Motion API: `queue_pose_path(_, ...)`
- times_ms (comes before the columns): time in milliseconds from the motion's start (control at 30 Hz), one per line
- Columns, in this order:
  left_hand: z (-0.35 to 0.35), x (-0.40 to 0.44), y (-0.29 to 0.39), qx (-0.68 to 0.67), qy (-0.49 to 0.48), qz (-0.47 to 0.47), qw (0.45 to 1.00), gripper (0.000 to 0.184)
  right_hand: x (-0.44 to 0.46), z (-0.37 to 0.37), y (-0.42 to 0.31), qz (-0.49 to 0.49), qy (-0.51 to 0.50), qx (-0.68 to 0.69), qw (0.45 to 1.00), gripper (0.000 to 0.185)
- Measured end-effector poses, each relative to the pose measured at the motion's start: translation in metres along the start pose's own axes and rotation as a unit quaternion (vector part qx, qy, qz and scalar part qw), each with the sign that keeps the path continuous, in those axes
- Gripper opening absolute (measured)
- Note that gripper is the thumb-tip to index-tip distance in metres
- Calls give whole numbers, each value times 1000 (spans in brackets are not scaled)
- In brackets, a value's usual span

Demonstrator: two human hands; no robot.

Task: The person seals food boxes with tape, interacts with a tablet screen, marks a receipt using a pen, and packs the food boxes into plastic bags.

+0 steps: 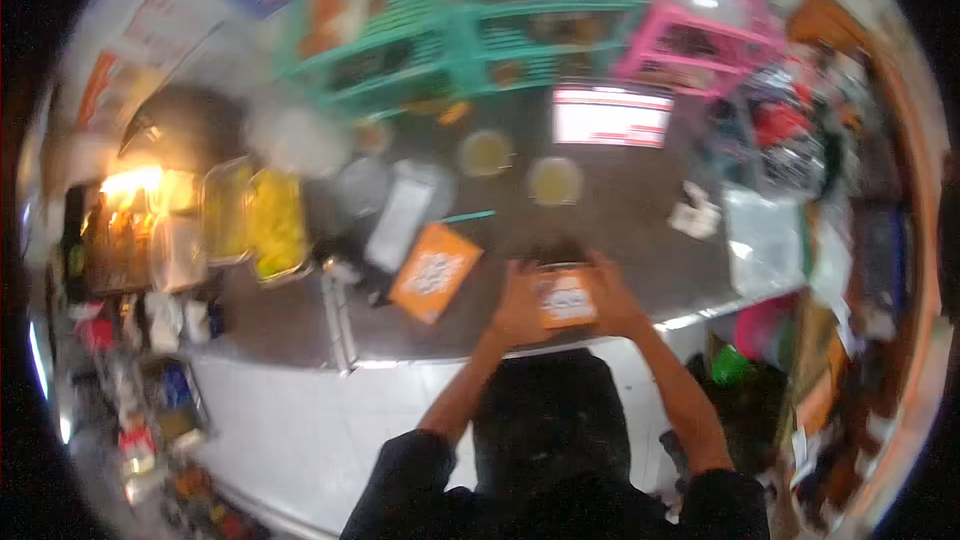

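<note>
My left hand (521,305) and my right hand (612,298) are at the front edge of the dark table, one on each side of a small orange packet (567,298) with a white printed patch. Both hands hold the packet between them, fingers curled round its sides. Just behind it, between my fingertips, is a dark shape too blurred to name. To the left lies a larger orange packet (435,273) with a similar white print, overlapping a white strip-like item (402,218). A thin teal stick (468,216) rests beside them.
Two round yellowish containers (556,182) stand behind my hands, near a lit white-and-red screen (612,117). Green baskets (390,50) and a pink basket (700,45) line the back. Trays of yellow food (277,225) sit left, a metal tool (338,315) nearer. Plastic bags (765,240) lie right.
</note>
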State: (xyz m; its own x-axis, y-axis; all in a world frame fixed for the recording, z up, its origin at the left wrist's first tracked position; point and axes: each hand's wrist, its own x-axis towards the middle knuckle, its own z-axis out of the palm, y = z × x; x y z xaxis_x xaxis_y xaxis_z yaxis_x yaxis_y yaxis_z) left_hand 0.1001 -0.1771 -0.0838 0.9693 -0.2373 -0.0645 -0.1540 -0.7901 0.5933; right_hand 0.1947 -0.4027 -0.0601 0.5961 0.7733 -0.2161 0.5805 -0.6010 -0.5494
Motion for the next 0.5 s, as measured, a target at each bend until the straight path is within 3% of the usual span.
queue_pose_path(33,-16,5,8,25,-3,4,1000,107,2,-17,-15,39,-22,24,999,80)
queue_pose_path(133,-20,-7,5,12,-14,3,1000,107,13,-25,-45,-23,45,-124,991,74)
queue_pose_path(200,-3,-21,5,59,-24,-42,997,108,27,-29,-75,-10,112,-190,975,71)
queue_pose_path(233,0,-28,-1,82,-27,-56,995,108,42,-19,-97,1,74,-35,997,67)
queue_pose_path(300,0,-42,-19,117,-27,-57,991,110,75,8,-166,38,-4,268,963,59)
queue_pose_path(333,2,-47,-24,129,-28,-50,990,112,97,30,-206,-2,39,239,970,50)
queue_pose_path(400,10,-59,-24,141,-26,-35,989,114,154,56,-276,-67,51,325,942,35)
queue_pose_path(500,-4,-64,-19,77,-23,-57,995,116,230,133,-306,2,130,243,961,31)
